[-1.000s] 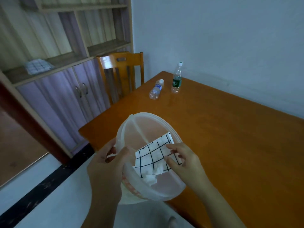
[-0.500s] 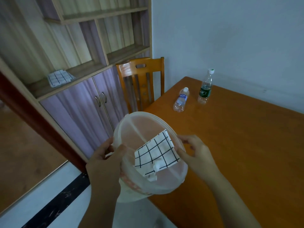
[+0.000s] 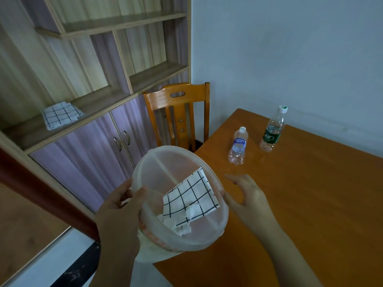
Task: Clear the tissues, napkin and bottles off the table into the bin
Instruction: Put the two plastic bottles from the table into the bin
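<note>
My left hand (image 3: 120, 212) grips the rim of a translucent white bin (image 3: 165, 168), held beside the orange table's (image 3: 300, 204) near left corner. Inside the bin lie a white napkin with a black grid (image 3: 192, 195) and crumpled white tissues (image 3: 182, 224). My right hand (image 3: 246, 195) hovers at the bin's right rim, fingers apart, holding nothing. At the table's far end stand two clear plastic bottles: a small blue-labelled bottle (image 3: 238, 146) and, to its right, a taller green-labelled bottle (image 3: 273, 129).
A wooden chair (image 3: 178, 114) stands at the table's far left end. A cabinet (image 3: 99, 141) with shelves fills the left wall; a folded checked cloth (image 3: 61, 114) lies on its ledge. A blue-grey wall runs behind the table.
My right hand let go of the napkin, which now lies in the bin, and drew back to the right rim. The view lifted and shifted, so the bottles appear closer.
</note>
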